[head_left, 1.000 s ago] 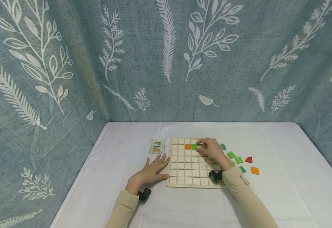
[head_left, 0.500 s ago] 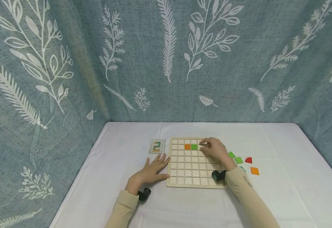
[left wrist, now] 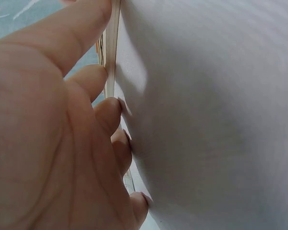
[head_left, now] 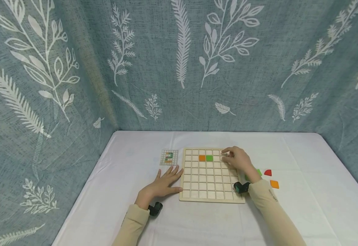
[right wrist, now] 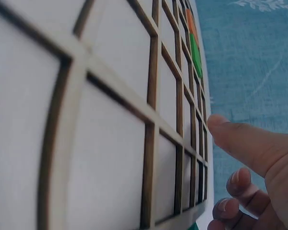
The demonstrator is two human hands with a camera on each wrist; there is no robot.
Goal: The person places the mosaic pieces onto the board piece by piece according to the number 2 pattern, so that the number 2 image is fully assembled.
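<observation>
The wooden grid board [head_left: 202,186] lies below the middle of the head view, and in its second row from the top an orange tile [head_left: 202,158] and a green tile [head_left: 209,158] sit side by side. My right hand [head_left: 240,160] is over the upper right part of the board, its thumb and index finger curved, with a gap between them. My left hand [head_left: 161,186] is spread, palm down, the thumb at the board's left edge. Near its fingertips, the card [head_left: 169,157] shows a coloured "2". The print on my right sleeve [head_left: 275,212] is too small for reading. Both forearms enter from the bottom of the frame.
</observation>
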